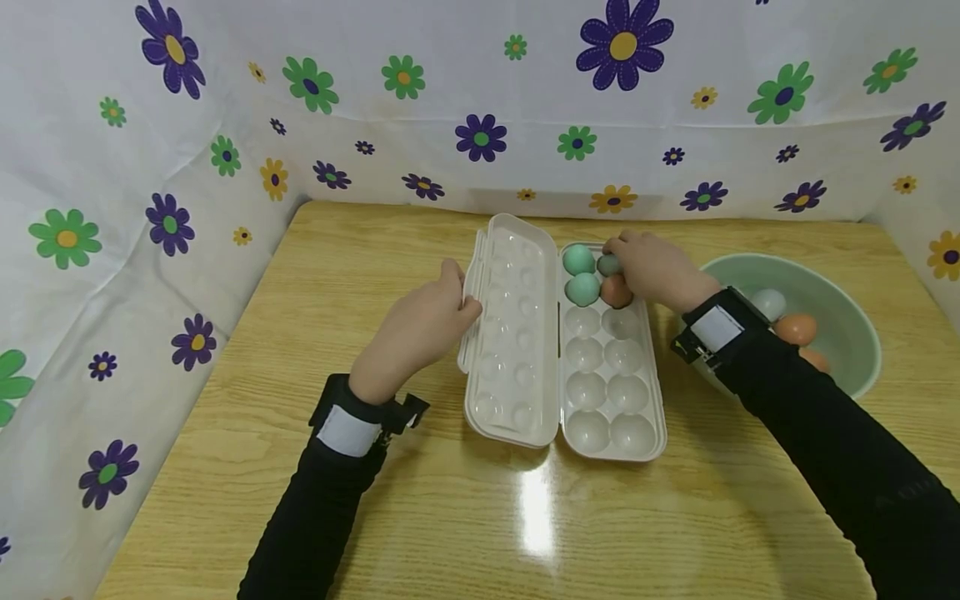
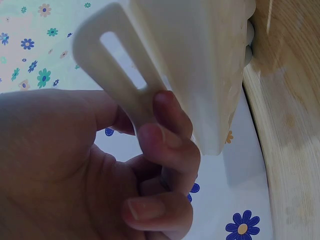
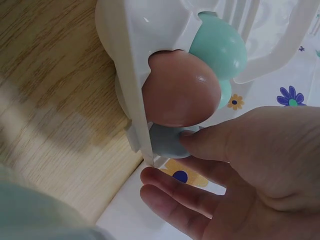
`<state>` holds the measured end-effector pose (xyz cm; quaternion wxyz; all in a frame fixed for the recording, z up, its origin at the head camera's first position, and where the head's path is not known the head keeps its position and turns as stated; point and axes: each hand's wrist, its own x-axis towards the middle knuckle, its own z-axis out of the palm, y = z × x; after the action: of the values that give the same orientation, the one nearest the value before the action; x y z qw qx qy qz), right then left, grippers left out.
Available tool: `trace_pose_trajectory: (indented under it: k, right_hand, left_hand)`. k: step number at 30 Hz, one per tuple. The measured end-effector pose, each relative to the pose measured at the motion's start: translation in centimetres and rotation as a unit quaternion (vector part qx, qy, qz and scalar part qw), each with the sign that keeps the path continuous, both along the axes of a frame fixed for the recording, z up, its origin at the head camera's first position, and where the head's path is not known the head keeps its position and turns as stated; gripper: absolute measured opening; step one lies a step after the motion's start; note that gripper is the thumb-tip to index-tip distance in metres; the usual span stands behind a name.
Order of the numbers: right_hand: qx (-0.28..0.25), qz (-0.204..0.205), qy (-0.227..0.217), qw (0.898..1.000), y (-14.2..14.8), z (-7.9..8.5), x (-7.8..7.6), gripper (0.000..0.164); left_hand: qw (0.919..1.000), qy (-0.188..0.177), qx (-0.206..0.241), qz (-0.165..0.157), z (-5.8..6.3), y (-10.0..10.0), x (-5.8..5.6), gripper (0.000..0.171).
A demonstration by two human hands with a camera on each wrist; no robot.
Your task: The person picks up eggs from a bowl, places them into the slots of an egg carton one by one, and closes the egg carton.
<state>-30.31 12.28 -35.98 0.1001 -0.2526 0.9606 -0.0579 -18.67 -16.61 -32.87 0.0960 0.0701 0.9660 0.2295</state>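
A white plastic egg carton (image 1: 588,431) lies open on the table, its lid (image 1: 516,333) folded out to the left. My left hand (image 1: 420,321) grips the slotted handle flap (image 2: 142,107) along the lid's outer edge, fingers curled round it. At the carton's far right cup, my right hand (image 1: 663,268) pinches a grey-blue egg (image 3: 170,141) that sits low there; the thumb lies on it and part of the egg is hidden. Nearest to that hand is a brown egg (image 1: 617,292). Two mint-green eggs (image 1: 582,290) occupy the far left cups.
A pale green bowl (image 1: 851,321) stands right of the carton, under my right forearm, with a whitish egg (image 1: 769,304) and brown eggs (image 1: 797,329) inside. Flowered cloth (image 1: 480,92) rises behind the wooden table (image 1: 420,500).
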Motion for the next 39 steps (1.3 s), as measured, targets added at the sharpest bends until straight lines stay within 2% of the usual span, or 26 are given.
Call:
trace_pose_trajectory:
  k: [12,21,30,39]
  right_hand:
    - [0.015,-0.017,-0.014,1.000,-0.07,-0.10,-0.03,0.042]
    - [-0.039,-0.010,-0.001,0.999,-0.09,0.05,-0.01,0.036]
    - [-0.051,-0.009,-0.003,0.999,-0.16,0.05,-0.02,0.033]
    - [-0.070,-0.021,-0.015,0.997,-0.05,0.76,0.32,0.035]
  left_hand:
    - [1.0000,0.000,-0.002,0.000,-0.08,0.01,-0.03,0.036]
    - [1.0000,-0.003,-0.002,0.001,-0.03,0.06,-0.03,0.037]
    - [1.0000,0.001,-0.001,-0.001,0.10,0.10,0.00,0.035]
    - [1.0000,0.004,0.003,-0.003,0.14,0.12,0.06,0.035]
